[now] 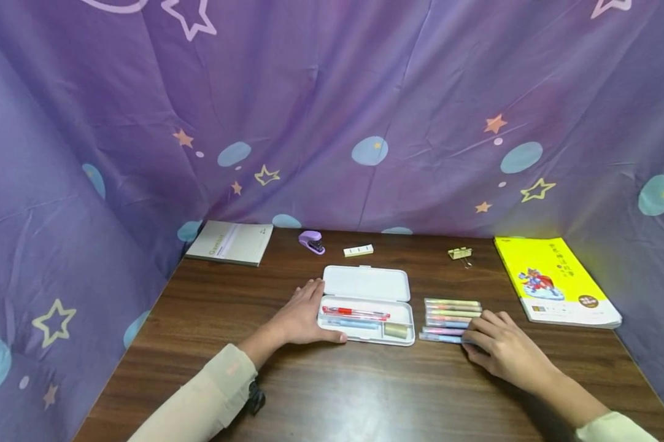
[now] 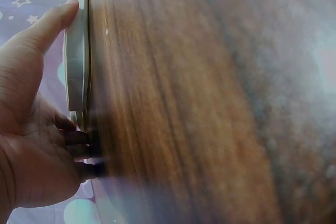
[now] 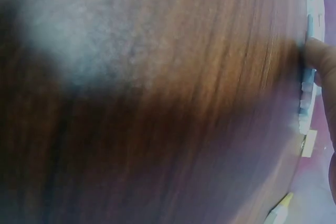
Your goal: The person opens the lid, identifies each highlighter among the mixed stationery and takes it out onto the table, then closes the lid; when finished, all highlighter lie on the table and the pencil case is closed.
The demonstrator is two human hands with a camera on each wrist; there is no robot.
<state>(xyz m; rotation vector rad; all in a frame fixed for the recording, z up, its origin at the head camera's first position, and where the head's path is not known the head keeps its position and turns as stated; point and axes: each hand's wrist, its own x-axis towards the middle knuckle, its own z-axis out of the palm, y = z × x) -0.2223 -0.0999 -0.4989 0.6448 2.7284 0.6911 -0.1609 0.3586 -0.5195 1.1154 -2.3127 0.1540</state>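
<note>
An open white pencil case (image 1: 367,284) lies on the wooden table, lid tilted back. Inside are red pens (image 1: 354,313), a light-blue stick-shaped item (image 1: 354,323) and a tan block (image 1: 395,331). My left hand (image 1: 304,316) rests at the case's left end, its thumb along the front edge and its fingers extended by the side. To the right lies a row of pale-coloured pens (image 1: 452,313). My right hand (image 1: 500,347) grips the front pens at their right ends with curled fingers. In the right wrist view its thumb (image 3: 318,53) presses on a blue pen.
Along the back stand a grey notebook (image 1: 231,242), a purple stapler (image 1: 312,241), a small white strip-shaped item (image 1: 358,250) and a gold binder clip (image 1: 460,253). A yellow book (image 1: 553,279) lies at the right. A purple star-patterned curtain (image 1: 332,123) encloses the table.
</note>
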